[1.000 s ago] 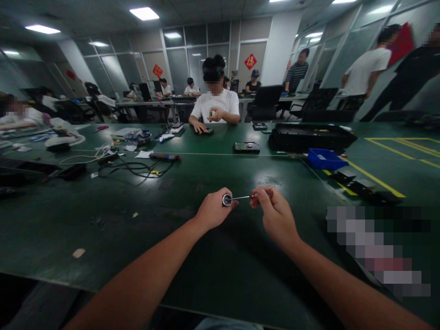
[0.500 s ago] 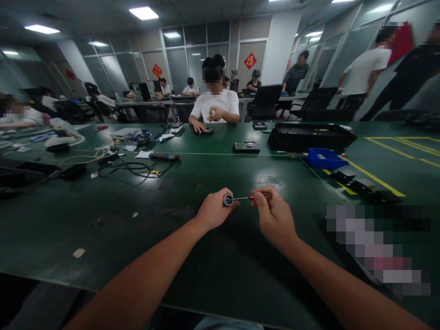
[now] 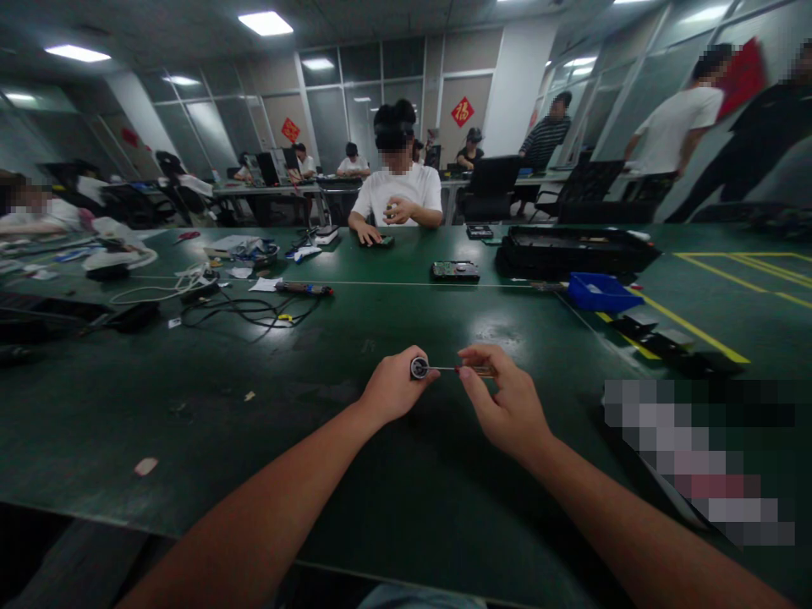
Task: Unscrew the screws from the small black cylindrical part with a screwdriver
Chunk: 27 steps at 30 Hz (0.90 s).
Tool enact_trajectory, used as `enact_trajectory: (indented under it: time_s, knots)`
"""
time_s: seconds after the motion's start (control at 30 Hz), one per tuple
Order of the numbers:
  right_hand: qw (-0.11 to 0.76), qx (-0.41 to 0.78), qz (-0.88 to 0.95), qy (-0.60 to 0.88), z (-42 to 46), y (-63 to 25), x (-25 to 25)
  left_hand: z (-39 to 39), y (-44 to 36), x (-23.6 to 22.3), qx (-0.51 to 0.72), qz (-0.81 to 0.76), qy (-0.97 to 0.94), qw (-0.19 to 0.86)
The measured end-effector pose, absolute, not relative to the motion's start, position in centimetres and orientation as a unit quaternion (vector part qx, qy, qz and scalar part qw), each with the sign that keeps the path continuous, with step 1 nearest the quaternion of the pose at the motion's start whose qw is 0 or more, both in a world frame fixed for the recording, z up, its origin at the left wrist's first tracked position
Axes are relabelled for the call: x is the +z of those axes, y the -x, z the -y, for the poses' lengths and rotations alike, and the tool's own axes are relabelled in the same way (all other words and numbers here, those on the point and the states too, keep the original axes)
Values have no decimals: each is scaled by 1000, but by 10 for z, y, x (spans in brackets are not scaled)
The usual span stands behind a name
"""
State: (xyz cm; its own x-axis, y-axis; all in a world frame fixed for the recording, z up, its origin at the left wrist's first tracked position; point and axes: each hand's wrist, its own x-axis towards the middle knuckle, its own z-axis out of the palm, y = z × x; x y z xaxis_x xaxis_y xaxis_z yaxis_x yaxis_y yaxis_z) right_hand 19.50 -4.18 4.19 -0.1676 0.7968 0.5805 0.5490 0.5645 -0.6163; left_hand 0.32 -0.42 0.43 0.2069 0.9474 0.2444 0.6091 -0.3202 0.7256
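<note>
In the head view, my left hand (image 3: 394, 387) is closed around a small dark round part (image 3: 418, 368) with a silvery rim, its open face turned toward me. A screwdriver (image 3: 446, 369) lies level, its thin metal shaft reaching from the right to the face of that part. Whether the tip sits in a screw is too small to tell. My right hand (image 3: 507, 393) has its fingers around the screwdriver's reddish, see-through handle, with thumb and index finger at its front end. Both hands are held above the green table (image 3: 355, 507).
Farther off lie a circuit-board device (image 3: 455, 271), a black tray (image 3: 577, 251), a blue bin (image 3: 602, 293) and several dark blocks (image 3: 672, 342). Black cables (image 3: 234, 315) and another hand tool (image 3: 304, 289) are on the left. A person (image 3: 397, 190) sits opposite, handling a small device.
My right hand's fingers have loosened and straightened somewhat around the screwdriver handle, the thumb shifting slightly left. My left hand and the round part have barely moved.
</note>
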Motion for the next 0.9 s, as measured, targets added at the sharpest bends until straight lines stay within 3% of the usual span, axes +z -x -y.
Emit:
enact_trajectory:
  time_s: [0.57, 0.9]
  knots:
    - [426, 176, 755, 466, 41, -196, 42, 3, -2, 5, 336, -533, -739, 239]
    - [505, 272, 686, 447, 38, -194, 35, 4, -3, 5, 327, -531, -747, 229]
